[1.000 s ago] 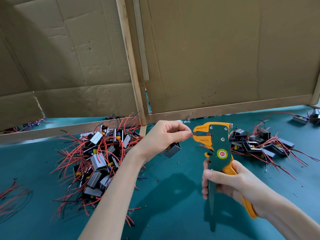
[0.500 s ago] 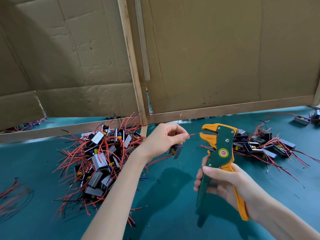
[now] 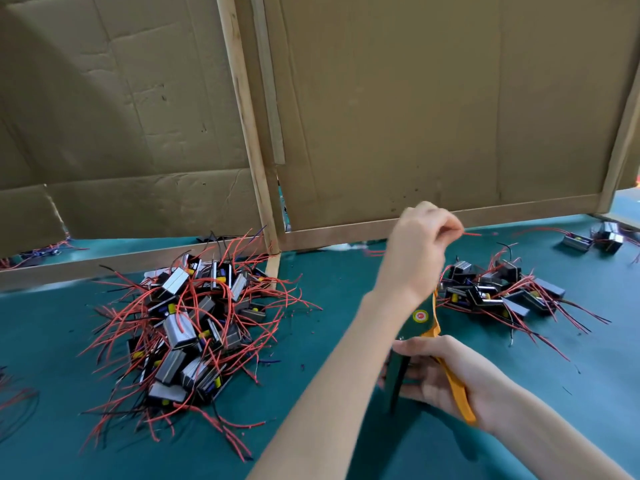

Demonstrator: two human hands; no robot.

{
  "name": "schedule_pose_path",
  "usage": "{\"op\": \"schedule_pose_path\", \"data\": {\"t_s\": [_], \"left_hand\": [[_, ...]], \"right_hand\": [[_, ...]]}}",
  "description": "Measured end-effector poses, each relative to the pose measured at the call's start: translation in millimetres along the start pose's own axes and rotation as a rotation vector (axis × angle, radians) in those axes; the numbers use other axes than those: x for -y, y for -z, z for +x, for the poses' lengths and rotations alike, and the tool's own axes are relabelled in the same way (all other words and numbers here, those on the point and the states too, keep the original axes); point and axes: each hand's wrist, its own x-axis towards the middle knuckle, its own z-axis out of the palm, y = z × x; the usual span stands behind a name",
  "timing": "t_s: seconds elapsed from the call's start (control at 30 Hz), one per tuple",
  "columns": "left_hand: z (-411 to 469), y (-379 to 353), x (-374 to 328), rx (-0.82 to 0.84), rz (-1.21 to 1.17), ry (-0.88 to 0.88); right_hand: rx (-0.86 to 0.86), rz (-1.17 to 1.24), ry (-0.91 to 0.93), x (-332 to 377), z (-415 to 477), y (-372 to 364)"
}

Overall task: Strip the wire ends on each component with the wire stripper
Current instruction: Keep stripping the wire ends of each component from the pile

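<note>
Far left, on the teal desk [image 3: 346,271]: loose red wire strands [image 3: 14,400], cut off by the frame edge.

Left of centre: large heap of components [image 3: 187,327], small dark and silver blocks tangled in red leads, lying at the foot of a wooden post [image 3: 251,150] between two cardboard panels [image 3: 433,98].

Centre: left hand [image 3: 420,237], raised above the desk, fingers curled, thumb and forefinger pinching a red wire [image 3: 471,233], free end poking out to the right; component on that wire not discernible.

Just below: wire stripper [image 3: 420,318], green body with orange handle, roughly upright, head hidden behind the left wrist, apart from the pinched wire.

Lower centre-right: right hand [image 3: 443,375], fingers curled round the stripper's handles.

Right: smaller heap of components [image 3: 498,289] with red leads, on the desk beyond the stripper.

Far right: two separate components [image 3: 588,239], near the panel's lower rail.
</note>
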Motion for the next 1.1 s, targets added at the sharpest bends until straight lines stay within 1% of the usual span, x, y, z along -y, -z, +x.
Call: {"op": "schedule_pose_path", "data": {"t_s": [0.03,0.1,0.13,0.17,0.2,0.27,0.33,0.37,0.47,0.53,0.6,0.63,0.67,0.73,0.8,0.83,0.9,1.0,1.1], "left_hand": [[1.7,-11.9,-4.3,0.096,-0.029,0.005],[0.1,-28.6,-9.6,0.375,-0.030,0.061],[-3.2,-32.1,-9.8,0.483,-0.017,0.086],[-7.5,-31.2,-8.9,0.540,-0.021,0.096],[-12.2,-25.9,-8.2,0.544,-0.044,0.090],[-21.8,-5.7,-0.9,0.466,-0.086,0.085],[-28.0,21.4,17.4,0.385,-0.087,0.171],[-30.1,36.0,30.5,0.344,-0.017,0.215],[-37.1,79.3,70.2,0.189,0.389,0.333],[-40.5,104.4,86.3,0.015,0.615,0.392],[-43.7,124.8,94.7,-0.213,0.729,0.432],[-45.3,133.5,98.0,-0.304,0.755,0.459],[-47.3,141.1,100.9,-0.349,0.780,0.503],[-52.1,152.7,108.5,-0.316,0.831,0.657],[-57.0,159.1,116.4,-0.217,0.845,0.820],[-59.3,161.0,120.0,-0.179,0.838,0.865],[-62.2,163.4,124.6,-0.177,0.815,0.866],[-63.4,167.4,124.7,-0.282,0.722,0.804],[-64.7,172.5,126.4,-0.257,0.685,0.747]], "right_hand": [[0.004,-0.017,-0.006,-0.1,0.6,0.9],[0.014,-0.051,-0.013,0.1,1.6,2.8],[0.020,-0.058,-0.015,0.4,1.9,3.8],[0.028,-0.059,-0.017,1.1,1.9,4.1],[0.033,-0.054,-0.017,1.3,2.2,4.5],[0.023,-0.011,-0.022,1.1,2.8,4.7],[-0.007,0.026,-0.027,0.2,4.5,4.7],[-0.018,0.024,-0.025,-0.2,5.1,4.6],[-0.028,0.002,-0.021,-1.2,4.9,5.0],[-0.020,-0.003,-0.019,-1.2,4.6,5.8],[-0.021,0.004,-0.016,-0.9,5.3,7.3],[-0.023,0.008,-0.016,-0.4,5.8,7.8],[-0.025,0.012,-0.014,-0.2,6.2,8.2],[-0.029,0.021,-0.005,0.3,6.6,8.8],[-0.033,0.022,0.002,0.5,6.7,9.2],[-0.032,0.020,0.003,0.4,6.2,9.2],[-0.035,0.017,-0.001,0.4,5.7,8.8],[-0.038,0.013,-0.003,1.1,4.2,7.8],[-0.041,0.011,0.004,1.9,3.1,6.7]]}}
